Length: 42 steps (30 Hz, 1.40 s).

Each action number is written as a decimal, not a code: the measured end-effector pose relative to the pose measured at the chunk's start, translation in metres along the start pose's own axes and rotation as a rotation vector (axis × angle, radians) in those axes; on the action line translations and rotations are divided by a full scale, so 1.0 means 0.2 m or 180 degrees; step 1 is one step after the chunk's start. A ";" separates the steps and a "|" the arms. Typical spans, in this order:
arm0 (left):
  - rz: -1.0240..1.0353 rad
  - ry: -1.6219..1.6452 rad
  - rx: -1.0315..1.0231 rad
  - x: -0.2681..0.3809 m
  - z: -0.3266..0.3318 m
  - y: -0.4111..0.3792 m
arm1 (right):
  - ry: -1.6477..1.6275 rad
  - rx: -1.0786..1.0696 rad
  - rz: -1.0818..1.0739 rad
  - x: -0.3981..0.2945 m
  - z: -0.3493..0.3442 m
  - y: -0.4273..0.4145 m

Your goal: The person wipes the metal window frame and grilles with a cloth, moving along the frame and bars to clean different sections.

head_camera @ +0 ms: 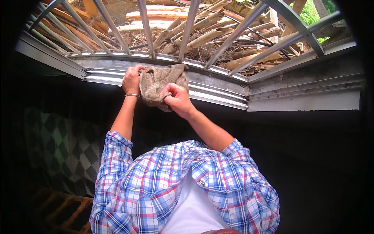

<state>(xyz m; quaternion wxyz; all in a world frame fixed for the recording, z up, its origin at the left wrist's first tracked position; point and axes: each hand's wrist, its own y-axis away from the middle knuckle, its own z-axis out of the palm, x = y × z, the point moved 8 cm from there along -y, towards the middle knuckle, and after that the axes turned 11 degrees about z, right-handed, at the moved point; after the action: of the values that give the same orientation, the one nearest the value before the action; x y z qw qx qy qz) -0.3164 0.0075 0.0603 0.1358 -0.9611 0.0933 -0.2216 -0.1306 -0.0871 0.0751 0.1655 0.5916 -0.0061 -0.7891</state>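
A crumpled grey-brown cloth (pixel 157 77) hangs between my hands over the metal window sill track (pixel 217 87). My left hand (pixel 132 79) grips the cloth's left edge, with the wrist bangle just below. Lower on the right side, my right hand (pixel 178 99) pinches a fold of it between thumb and fingers. The cloth covers the middle of the sliding rails and reaches up to the foot of the metal window bars (pixel 187 32). Whatever part of the sill lies behind it is hidden.
Bars rise along the sill's outer side. Beyond them lie piled bamboo and cut wood (pixel 204 38) and a black cable (pixel 254 32). The white side frame (pixel 306 99) stands at right. A diamond-patterned surface (pixel 61 143) and a brown slatted wooden piece (pixel 73 210) show dimly at lower left.
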 end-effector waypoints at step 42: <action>0.0255 0.3094 0.1443 0.02 -0.28 0.22 | -0.0871 -0.1102 0.0336 -0.21 0.27 -0.16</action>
<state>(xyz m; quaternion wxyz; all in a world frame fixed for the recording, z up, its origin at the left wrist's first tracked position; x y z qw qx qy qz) -0.3438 -0.0478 0.0963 0.2894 -0.6901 0.1318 -0.6501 -0.1778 -0.0561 0.1245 0.3032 0.4406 0.0762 -0.8415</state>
